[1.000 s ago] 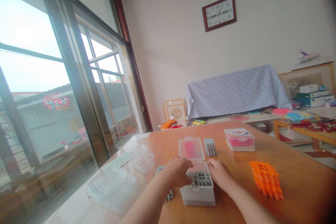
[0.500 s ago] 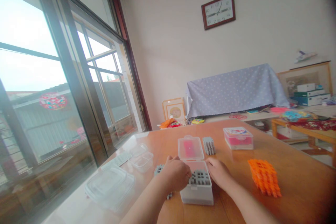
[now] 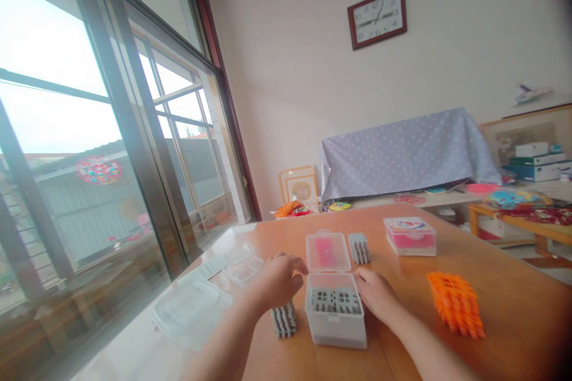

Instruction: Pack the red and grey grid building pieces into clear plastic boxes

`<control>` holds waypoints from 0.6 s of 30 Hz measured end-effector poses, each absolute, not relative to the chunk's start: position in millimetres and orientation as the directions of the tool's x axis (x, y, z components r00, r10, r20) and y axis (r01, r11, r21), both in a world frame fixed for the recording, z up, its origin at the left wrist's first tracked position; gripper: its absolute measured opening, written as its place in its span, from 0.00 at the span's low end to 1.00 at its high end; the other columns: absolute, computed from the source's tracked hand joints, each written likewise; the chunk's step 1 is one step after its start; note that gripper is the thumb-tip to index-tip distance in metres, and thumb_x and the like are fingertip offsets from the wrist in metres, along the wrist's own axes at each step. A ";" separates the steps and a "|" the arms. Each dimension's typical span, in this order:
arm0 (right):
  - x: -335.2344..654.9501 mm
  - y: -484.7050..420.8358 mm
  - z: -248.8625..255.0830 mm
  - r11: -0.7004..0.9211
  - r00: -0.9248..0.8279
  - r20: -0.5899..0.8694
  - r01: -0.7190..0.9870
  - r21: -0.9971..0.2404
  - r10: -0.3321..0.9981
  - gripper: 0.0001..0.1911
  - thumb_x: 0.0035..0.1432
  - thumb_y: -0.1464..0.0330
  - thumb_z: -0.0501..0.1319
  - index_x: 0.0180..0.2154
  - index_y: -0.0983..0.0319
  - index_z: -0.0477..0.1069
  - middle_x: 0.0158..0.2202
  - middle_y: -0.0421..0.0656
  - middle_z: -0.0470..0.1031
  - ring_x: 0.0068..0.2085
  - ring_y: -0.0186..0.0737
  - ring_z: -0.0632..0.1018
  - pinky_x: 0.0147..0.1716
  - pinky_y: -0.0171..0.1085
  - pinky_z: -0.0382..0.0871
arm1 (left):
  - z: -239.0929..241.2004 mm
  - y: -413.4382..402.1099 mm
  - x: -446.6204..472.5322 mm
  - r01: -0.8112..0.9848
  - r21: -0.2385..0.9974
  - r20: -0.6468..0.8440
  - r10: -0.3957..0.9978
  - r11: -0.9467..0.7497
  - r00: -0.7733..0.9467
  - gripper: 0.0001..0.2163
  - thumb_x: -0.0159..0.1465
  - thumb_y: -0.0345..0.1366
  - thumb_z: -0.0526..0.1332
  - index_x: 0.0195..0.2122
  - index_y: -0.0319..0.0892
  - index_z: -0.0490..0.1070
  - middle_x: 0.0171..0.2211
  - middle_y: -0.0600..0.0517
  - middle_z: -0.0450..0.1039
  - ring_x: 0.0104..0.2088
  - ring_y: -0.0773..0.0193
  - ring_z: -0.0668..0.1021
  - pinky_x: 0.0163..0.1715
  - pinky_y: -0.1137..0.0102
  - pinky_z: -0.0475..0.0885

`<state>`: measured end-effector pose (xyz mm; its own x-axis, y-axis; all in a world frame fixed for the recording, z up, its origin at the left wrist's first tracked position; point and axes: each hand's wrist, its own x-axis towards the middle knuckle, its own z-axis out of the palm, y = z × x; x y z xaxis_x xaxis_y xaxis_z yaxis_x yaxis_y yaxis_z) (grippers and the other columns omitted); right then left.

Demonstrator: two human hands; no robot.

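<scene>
In front of me stands a clear plastic box [image 3: 336,330] with its lid [image 3: 328,253] folded back. Grey interlocking plastic blocks [image 3: 335,300] lie inside it. My left hand [image 3: 281,277] is over the table by the box's far left corner, thumb and fingers apart, nothing seen in it. Below it, a stack of grey blocks [image 3: 284,320] stands on the table, partly hidden by the wrist. My right hand [image 3: 378,292] has its curled fingers against the box's right wall. Just behind, another grey block stack [image 3: 358,248] stands beside the lid.
On the right of the wooden table [image 3: 393,345] are an orange block stack [image 3: 456,303] and a closed box with pink contents [image 3: 410,237]. Clear empty containers [image 3: 192,312] lie at the left by the window. A cloth-covered object [image 3: 406,155] stands behind the table.
My left hand has come out of the box and moved up and left, and its fingers have parted. The blocks inside now show fully. My right hand stays at the box's side.
</scene>
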<state>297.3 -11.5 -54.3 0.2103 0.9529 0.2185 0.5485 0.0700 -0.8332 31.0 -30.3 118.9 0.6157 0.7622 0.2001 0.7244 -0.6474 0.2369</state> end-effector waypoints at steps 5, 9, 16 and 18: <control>298.9 -10.8 -54.3 0.077 0.202 0.215 0.533 -0.843 0.955 0.18 0.62 0.58 0.52 0.30 0.60 0.76 0.27 0.41 0.80 0.32 0.41 0.78 0.32 0.35 0.62 | 126.2 -24.4 -10.5 0.780 0.326 0.189 0.846 -0.534 0.500 0.15 0.57 0.32 0.59 0.46 0.45 0.76 0.47 0.49 0.78 0.48 0.56 0.77 0.50 0.64 0.70; 299.4 -11.0 -54.2 0.077 0.198 0.211 0.527 -0.846 0.957 0.18 0.61 0.58 0.53 0.31 0.60 0.76 0.28 0.43 0.80 0.33 0.43 0.78 0.33 0.35 0.63 | 122.9 -25.5 -29.5 0.802 0.332 0.089 0.863 -0.496 0.497 0.24 0.53 0.40 0.67 0.52 0.47 0.72 0.52 0.48 0.76 0.52 0.51 0.76 0.53 0.61 0.68; 300.8 -10.8 -56.4 0.093 0.179 0.225 0.546 -0.832 0.958 0.19 0.62 0.57 0.52 0.29 0.60 0.75 0.28 0.43 0.80 0.33 0.43 0.78 0.31 0.35 0.62 | 110.3 -26.2 -36.1 0.801 0.363 0.074 0.872 -0.475 0.484 0.25 0.50 0.38 0.69 0.51 0.47 0.72 0.50 0.50 0.76 0.50 0.52 0.76 0.52 0.61 0.69; 300.9 -10.1 -57.1 0.093 0.177 0.223 0.546 -0.833 0.959 0.19 0.62 0.57 0.52 0.29 0.60 0.75 0.29 0.43 0.81 0.34 0.43 0.78 0.32 0.35 0.63 | 111.3 -26.1 -34.8 0.803 0.350 0.117 0.873 -0.482 0.473 0.24 0.50 0.38 0.69 0.50 0.47 0.72 0.50 0.49 0.76 0.50 0.52 0.76 0.53 0.61 0.68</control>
